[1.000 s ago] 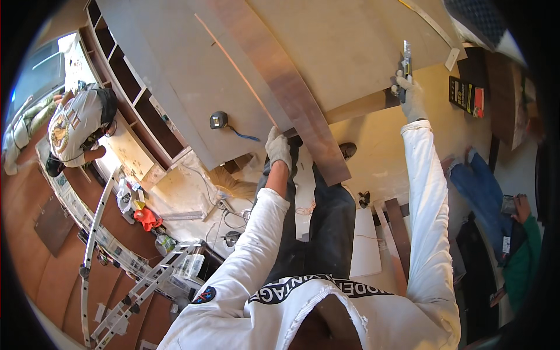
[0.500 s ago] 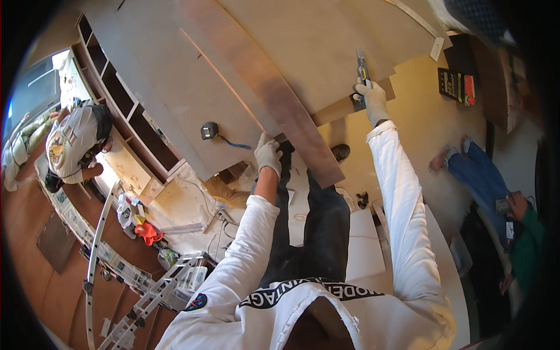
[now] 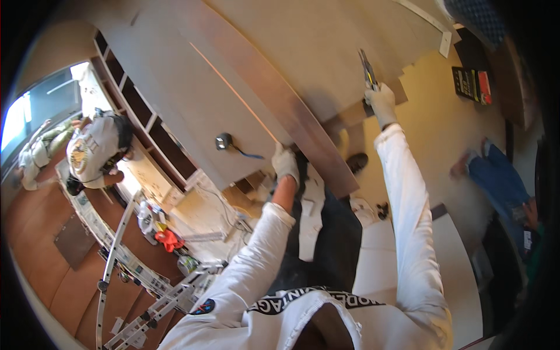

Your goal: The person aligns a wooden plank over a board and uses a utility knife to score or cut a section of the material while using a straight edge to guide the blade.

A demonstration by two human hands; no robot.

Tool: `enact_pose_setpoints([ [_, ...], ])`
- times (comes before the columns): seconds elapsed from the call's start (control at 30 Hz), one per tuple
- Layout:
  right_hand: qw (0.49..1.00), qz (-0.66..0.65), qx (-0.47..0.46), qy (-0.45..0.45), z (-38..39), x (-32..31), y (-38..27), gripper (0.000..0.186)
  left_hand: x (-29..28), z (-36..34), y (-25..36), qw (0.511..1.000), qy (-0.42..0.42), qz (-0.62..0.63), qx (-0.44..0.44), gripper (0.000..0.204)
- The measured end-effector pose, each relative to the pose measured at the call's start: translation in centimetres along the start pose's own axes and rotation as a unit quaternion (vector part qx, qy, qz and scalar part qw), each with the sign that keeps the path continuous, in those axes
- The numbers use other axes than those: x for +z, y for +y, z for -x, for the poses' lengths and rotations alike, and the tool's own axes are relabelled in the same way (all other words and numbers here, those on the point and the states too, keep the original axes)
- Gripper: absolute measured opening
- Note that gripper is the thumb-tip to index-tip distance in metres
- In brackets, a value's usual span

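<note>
A thin orange-tan strip (image 3: 233,92) lies along the large grey panel (image 3: 169,99). My gloved left hand (image 3: 286,163) is closed on its near end. Just right of the strip a long brown board (image 3: 274,99) runs from far left toward my legs, its near end past the panel's edge. My gloved right hand (image 3: 382,104) grips a hand tool (image 3: 367,69) with a narrow pointed grey end, a dark body and yellow marks; its exact kind is unclear. The tool points away from me over the panel. A black tape measure (image 3: 223,141) with a blue strap sits left of my left hand.
Shelving (image 3: 140,108) borders the panel at left, near a crouching person (image 3: 96,149). A metal ladder (image 3: 114,256) stands at lower left. At right are a black-and-red box (image 3: 472,86) and a person's legs in jeans (image 3: 499,175). A pale angled strip (image 3: 429,20) lies at far right.
The whole view has shifted, so most things appear farther right and lower. Both hands keep their grips; the tool in my right hand has turned slightly.
</note>
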State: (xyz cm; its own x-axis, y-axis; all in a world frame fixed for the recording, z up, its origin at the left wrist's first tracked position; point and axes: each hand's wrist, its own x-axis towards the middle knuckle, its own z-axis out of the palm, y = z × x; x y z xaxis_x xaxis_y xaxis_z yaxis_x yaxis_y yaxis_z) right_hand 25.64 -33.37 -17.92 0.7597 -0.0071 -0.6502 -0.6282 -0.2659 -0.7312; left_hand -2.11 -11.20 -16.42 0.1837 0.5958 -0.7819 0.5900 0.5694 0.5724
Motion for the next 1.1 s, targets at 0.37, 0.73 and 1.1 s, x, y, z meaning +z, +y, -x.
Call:
enact_pose_setpoints([
  [0.37,0.998,0.046,-0.034,0.010,-1.3,-1.7,0.9,0.012,1.5,0.1,2.5,0.964,0.070,0.162,-0.200,0.019],
  [0.73,0.995,0.092,0.011,0.021,1.6,-7.4,3.9,0.017,0.7,2.9,-1.2,0.985,-0.011,-0.025,-0.169,0.021],
  [1.1,0.979,0.197,-0.035,0.037,1.0,-11.1,3.3,0.014,2.9,4.6,0.0,0.989,-0.097,-0.087,-0.072,0.013],
])
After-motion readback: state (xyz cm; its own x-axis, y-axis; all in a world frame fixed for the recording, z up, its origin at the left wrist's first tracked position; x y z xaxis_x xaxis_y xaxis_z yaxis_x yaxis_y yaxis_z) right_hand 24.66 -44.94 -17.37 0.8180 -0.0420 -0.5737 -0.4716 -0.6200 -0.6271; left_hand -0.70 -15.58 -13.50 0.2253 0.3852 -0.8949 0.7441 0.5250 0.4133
